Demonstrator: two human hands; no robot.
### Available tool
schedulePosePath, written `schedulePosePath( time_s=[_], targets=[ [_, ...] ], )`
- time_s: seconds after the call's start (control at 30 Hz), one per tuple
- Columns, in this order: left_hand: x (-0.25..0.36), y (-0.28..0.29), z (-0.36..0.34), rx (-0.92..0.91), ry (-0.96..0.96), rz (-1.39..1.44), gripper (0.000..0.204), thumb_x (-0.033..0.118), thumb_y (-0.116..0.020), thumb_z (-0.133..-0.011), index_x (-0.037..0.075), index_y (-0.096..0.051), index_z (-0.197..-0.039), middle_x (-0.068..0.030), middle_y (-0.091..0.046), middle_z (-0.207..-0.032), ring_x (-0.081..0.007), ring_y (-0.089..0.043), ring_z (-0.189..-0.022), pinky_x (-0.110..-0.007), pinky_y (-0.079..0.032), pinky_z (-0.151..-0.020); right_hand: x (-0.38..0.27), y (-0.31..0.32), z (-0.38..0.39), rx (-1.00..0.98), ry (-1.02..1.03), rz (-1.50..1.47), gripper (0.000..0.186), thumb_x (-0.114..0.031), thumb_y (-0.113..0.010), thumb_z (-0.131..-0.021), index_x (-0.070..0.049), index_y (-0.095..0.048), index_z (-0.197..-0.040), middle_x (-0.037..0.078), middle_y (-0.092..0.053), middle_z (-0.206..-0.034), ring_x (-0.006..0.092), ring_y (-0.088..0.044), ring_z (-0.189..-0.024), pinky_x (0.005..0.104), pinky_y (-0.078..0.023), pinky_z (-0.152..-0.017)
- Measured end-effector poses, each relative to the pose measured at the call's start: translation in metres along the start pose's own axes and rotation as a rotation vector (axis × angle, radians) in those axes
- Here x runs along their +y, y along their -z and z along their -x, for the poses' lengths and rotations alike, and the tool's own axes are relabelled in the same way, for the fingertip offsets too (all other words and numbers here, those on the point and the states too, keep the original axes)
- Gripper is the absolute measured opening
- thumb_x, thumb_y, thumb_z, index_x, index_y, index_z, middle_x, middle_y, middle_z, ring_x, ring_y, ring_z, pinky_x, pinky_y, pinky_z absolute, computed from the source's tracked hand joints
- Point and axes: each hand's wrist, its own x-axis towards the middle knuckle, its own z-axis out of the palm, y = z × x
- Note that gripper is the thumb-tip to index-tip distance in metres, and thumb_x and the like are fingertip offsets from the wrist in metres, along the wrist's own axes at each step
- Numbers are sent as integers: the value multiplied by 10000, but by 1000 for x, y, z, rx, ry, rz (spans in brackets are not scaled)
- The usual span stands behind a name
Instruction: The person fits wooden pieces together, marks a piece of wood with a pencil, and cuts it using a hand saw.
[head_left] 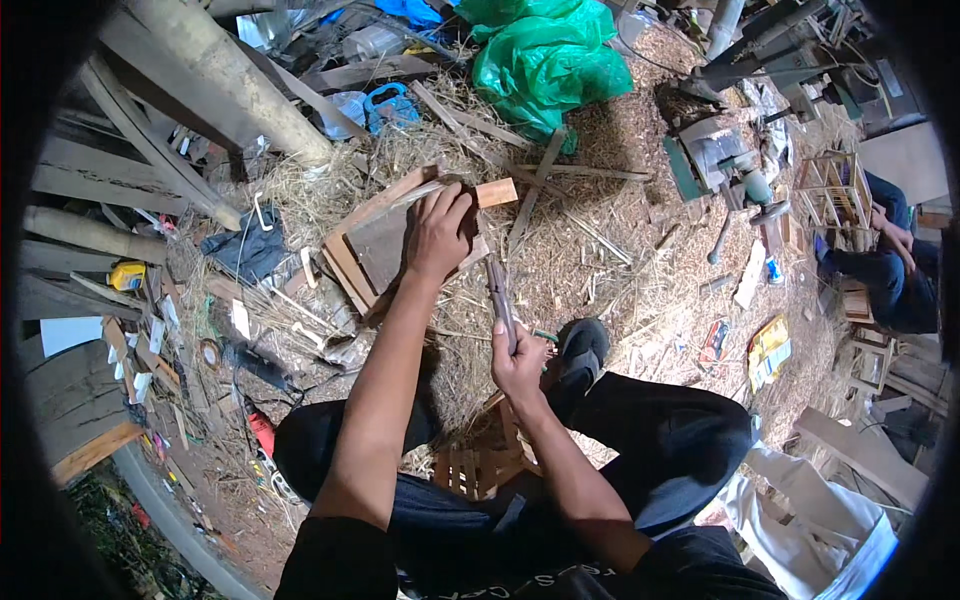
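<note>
Straw floor [600, 250]: one frame [375, 245], two hands [437, 235]

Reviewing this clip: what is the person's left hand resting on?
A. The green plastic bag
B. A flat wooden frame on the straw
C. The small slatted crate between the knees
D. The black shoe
B: the left hand lies flat on the wooden frame set on the straw, while the right hand holds a thin tool upright beside it.
</note>
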Motion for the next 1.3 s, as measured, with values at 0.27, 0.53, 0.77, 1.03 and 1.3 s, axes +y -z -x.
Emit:
schedulePosePath(
  time_s=[0.27, 0.53, 0.77, 1.03, 1.3],
  targets=[
    [3, 0, -2, -27, 12, -11, 389, 33, -614, -731, 60, -613, -1119, -122, -564, -1231, -332, -503, -1138, -450, -394, -973, 22, 1, 1, -36, -60, -136, 299, -169, -563, -953, -8, -564, -701, -42, -383, -531, 52, -353, -493, 279, -287, -438],
    [5, 2, -3, -18, 4, -15, 375, 39, -628, -705, 65, -632, -1079, -122, -564, -1239, -326, -504, -1153, -444, -398, -979, 31, 2, 0, -42, -79, -135, 369, -204, -551, -961, -30, -509, -638, -60, -350, -536, 46, -326, -501, 280, -253, -438],
    [6, 2, -3, -30, 16, 0, 372, 36, -639, -700, 61, -637, -1071, -133, -572, -1230, -324, -510, -1156, -447, -399, -970, 34, -3, -10, -15, -102, -100, 413, -220, -548, -964, -41, -479, -598, -54, -322, -512, 49, -301, -484, 292, -229, -428],
    [3, -3, -2, 22, -9, 58, 349, 6, -631, -709, 28, -635, -1057, -156, -574, -1214, -351, -511, -1142, -445, -422, -960, 21, 3, -11, -12, -125, -26, 461, -260, -573, -952, -36, -472, -562, -32, -344, -485, 61, -315, -468, 316, -236, -418],
    [0, -5, 1, 18, 3, 37, 307, 62, -633, -746, 71, -641, -1052, -127, -572, -1217, -324, -506, -1147, -443, -410, -976, 9, 9, -8, -42, -91, -12, 459, -246, -561, -955, -27, -459, -564, -49, -344, -508, 61, -315, -481, 313, -247, -427]
  ],
)
